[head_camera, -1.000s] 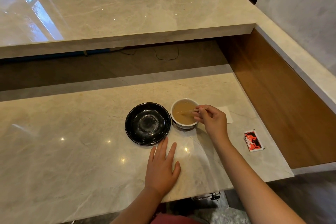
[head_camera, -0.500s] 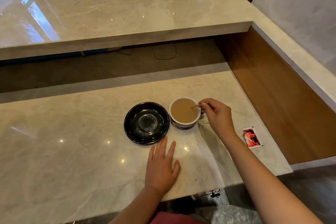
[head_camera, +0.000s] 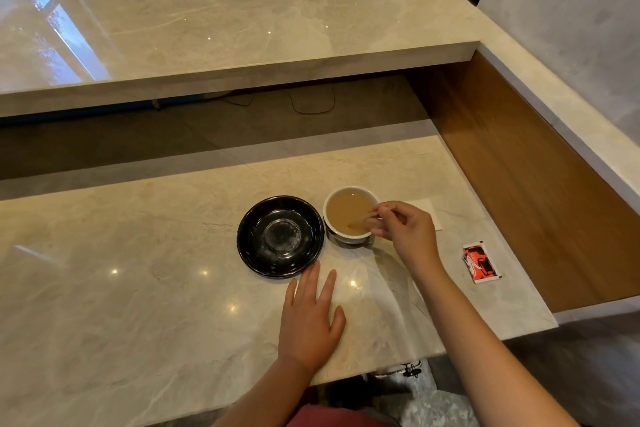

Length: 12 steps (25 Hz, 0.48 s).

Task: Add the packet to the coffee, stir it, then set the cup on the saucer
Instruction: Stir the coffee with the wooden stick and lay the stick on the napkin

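A white cup (head_camera: 349, 210) of light-brown coffee stands on the marble counter, just right of an empty black saucer (head_camera: 280, 236). My right hand (head_camera: 407, 230) hovers at the cup's right rim, its fingers pinched on a thin wooden stir stick (head_camera: 360, 219) whose tip dips into the coffee. My left hand (head_camera: 310, 319) lies flat on the counter with its fingers spread, just in front of the saucer. A red, black and white packet (head_camera: 480, 263) lies on the counter to the right, apart from both hands.
A white napkin (head_camera: 429, 211) lies behind my right hand. A raised marble bar top (head_camera: 242, 28) runs across the back. A wooden side panel (head_camera: 519, 163) bounds the counter on the right. The counter's front edge is close to my body.
The stick's tip has swung from the cup's right rim down into the front of the coffee. My right hand shifted slightly. Left hand, saucer and packet stayed put.
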### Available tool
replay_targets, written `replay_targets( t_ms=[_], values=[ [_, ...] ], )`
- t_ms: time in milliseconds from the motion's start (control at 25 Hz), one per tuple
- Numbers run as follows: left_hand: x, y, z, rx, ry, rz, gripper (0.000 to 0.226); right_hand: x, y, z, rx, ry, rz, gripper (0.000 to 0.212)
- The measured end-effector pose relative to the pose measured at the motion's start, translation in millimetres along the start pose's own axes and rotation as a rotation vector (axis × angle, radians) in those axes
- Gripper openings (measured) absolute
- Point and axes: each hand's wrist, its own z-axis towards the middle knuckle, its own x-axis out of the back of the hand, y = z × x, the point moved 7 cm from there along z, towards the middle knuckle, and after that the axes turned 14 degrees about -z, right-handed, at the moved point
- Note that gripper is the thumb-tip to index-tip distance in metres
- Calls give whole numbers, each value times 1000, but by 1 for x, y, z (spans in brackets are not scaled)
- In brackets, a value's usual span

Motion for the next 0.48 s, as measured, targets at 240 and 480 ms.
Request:
replay_targets(
  t_ms=[240,480],
  values=[
    [1,1,0,-3,16,9,57,-5,1,4,31,150,41,17],
    [1,0,0,5,15,11,58,14,-18,-3,263,180,-383,18]
  ],
)
